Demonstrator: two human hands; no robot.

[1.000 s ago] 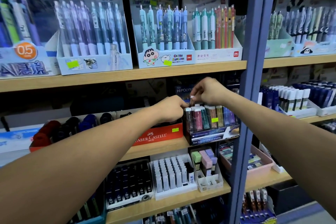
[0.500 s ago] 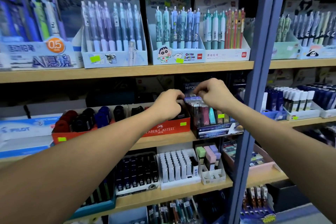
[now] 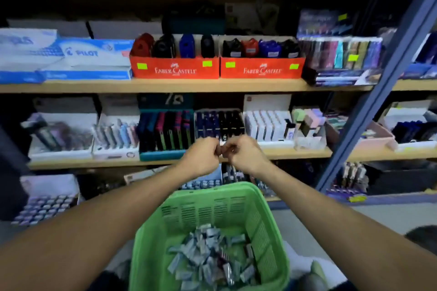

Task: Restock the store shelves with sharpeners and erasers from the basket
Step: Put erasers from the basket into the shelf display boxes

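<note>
A green plastic basket point(image 3: 236, 192) sits low in the middle, holding several small wrapped pieces point(image 3: 208, 260) in blue, grey and white. Above its far rim, my left hand point(image 3: 203, 156) and my right hand point(image 3: 242, 153) meet knuckle to knuckle with curled fingers. Nothing shows in either hand. Two red Faber-Castell boxes point(image 3: 175, 69) point(image 3: 262, 69) of red, black and blue sharpeners stand on the upper shelf. To their right is a dark display of colourful slim erasers point(image 3: 343, 54). White erasers point(image 3: 267, 125) fill a box on the shelf behind my hands.
A blue metal upright point(image 3: 378, 92) slants down the right side. Blue and white Pilot boxes point(image 3: 80, 59) lie at the upper left. Dark packs in a teal tray point(image 3: 163, 130) and pastel erasers point(image 3: 307, 120) line the lower shelf. Grey floor point(image 3: 378, 217) shows at right.
Both hands have drawn back and down from the colourful eraser display to above the basket. The view has tilted down, bringing the basket into sight.
</note>
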